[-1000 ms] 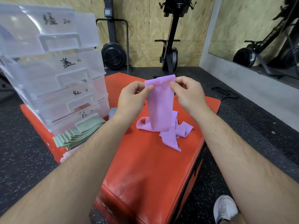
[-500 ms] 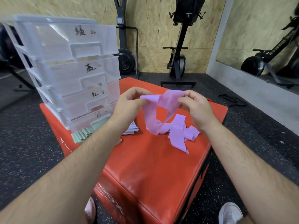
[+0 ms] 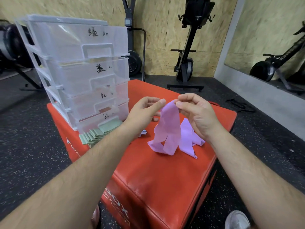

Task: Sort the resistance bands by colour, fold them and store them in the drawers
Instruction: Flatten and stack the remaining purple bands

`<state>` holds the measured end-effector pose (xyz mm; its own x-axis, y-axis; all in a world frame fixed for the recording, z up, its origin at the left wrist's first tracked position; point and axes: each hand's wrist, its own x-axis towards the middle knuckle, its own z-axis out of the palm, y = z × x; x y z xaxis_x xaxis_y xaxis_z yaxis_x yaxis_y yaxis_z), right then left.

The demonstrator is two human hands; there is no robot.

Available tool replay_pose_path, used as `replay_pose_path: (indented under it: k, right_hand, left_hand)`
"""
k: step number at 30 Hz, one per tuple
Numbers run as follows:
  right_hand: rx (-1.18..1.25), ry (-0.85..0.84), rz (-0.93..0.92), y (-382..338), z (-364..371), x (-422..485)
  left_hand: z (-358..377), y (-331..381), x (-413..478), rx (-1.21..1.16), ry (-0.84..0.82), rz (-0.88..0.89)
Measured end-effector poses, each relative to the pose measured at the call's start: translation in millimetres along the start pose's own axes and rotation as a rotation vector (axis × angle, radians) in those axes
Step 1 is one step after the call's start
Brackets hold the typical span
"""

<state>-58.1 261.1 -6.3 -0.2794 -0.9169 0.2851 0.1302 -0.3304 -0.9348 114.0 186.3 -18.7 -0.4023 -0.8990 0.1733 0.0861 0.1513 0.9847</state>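
Right hand (image 3: 196,116), perhaps left (image 3: 142,113), on purple band (image 3: 170,128)

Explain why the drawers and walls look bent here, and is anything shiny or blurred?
Head view: the wide-angle lens bows the drawer unit outward. Head view: light streaks glare on the clear top drawer; the red box shows soft sheen. Head view: the purple band looks reasonably sharp.

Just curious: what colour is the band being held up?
The band is light purple; the head view shows it.
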Motion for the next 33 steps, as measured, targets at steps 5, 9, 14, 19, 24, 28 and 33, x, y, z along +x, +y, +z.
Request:
replay_pose_path:
  k: [5, 9, 14, 19, 24, 28, 33]
  right_hand:
    - [-0.09, 0.008, 0.029, 5, 2, 1]
    - [-0.042, -0.011, 0.024, 5, 5, 1]
    - [-0.031, -0.023, 0.023, 1, 4, 1]
    - [-0.109, -0.029, 0.017, 1, 3, 0]
    - [-0.632, -0.022, -0.137, 6, 1, -5]
    - [-0.78, -0.134, -0.141, 17, 8, -13]
    - [-0.672, -0.059, -0.082, 28, 16, -11]
  left_hand:
    - [-2, 3, 4, -0.104, 0.012, -0.01]
    - [-1, 4, -1, 0.097, -0.113, -0.148]
    - [2, 6, -7, 0.01, -0.22, -0.297]
    - [2, 9, -6, -0.157, -0.153, -0.296]
    - [0, 8, -1, -0.191, -0.01, -0.211]
    - [-1, 11, 0, -0.2, -0.033, -0.17]
    - [-2, 13, -2, -0.063, -0.1, -0.097]
